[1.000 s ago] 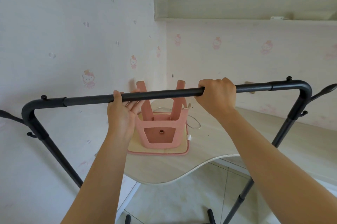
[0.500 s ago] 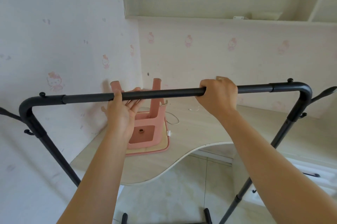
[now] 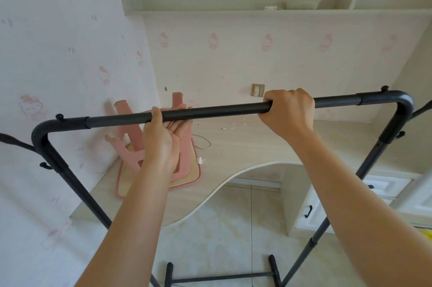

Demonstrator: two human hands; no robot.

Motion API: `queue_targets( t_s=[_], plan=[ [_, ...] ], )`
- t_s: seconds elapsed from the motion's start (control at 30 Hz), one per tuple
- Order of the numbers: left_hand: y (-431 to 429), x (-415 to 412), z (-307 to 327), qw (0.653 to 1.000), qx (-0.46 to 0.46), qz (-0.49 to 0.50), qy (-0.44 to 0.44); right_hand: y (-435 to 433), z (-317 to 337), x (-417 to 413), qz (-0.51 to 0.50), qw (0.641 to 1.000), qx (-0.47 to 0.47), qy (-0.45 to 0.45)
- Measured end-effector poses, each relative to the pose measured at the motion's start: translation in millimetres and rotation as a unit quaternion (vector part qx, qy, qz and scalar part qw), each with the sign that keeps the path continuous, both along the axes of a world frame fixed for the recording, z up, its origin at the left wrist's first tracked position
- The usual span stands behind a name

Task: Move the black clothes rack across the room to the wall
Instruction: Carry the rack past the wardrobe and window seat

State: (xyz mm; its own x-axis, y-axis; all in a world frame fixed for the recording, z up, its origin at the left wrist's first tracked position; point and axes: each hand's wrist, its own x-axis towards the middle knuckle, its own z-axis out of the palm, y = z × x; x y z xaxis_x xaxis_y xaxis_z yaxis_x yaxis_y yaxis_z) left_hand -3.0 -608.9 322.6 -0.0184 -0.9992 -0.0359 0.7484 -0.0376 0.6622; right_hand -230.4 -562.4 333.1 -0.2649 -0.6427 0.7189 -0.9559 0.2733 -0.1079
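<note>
The black clothes rack (image 3: 222, 110) fills the view, its top bar running left to right at chest height, with two slanting side posts and a base bar on the floor below. My left hand (image 3: 163, 139) grips the top bar from underneath, palm up, left of its middle. My right hand (image 3: 289, 112) is closed over the bar from above, right of its middle. The wallpapered wall (image 3: 58, 64) stands close on the left, and the rack's left post nearly overlaps it.
A curved light wooden desk (image 3: 257, 146) stands behind the rack in the corner. An upturned pink stool (image 3: 131, 137) on a cushion and a white cable lie on it. White drawers (image 3: 350, 202) sit under the desk at right. Tiled floor lies below.
The view has swung right and pulled back: the stool and corner now sit further left behind the bar, and more desk, drawers and floor show. Both hands keep their grips.
</note>
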Motion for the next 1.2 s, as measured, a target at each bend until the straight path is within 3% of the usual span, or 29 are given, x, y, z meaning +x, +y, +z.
queue_targets(
  t_s=[1.2],
  plan=[
    [109, -202, -2, 0.983, 0.003, -0.183, 0.003, 186, 4, -173, -0.166, 0.985, 0.036, -0.035]
  ],
)
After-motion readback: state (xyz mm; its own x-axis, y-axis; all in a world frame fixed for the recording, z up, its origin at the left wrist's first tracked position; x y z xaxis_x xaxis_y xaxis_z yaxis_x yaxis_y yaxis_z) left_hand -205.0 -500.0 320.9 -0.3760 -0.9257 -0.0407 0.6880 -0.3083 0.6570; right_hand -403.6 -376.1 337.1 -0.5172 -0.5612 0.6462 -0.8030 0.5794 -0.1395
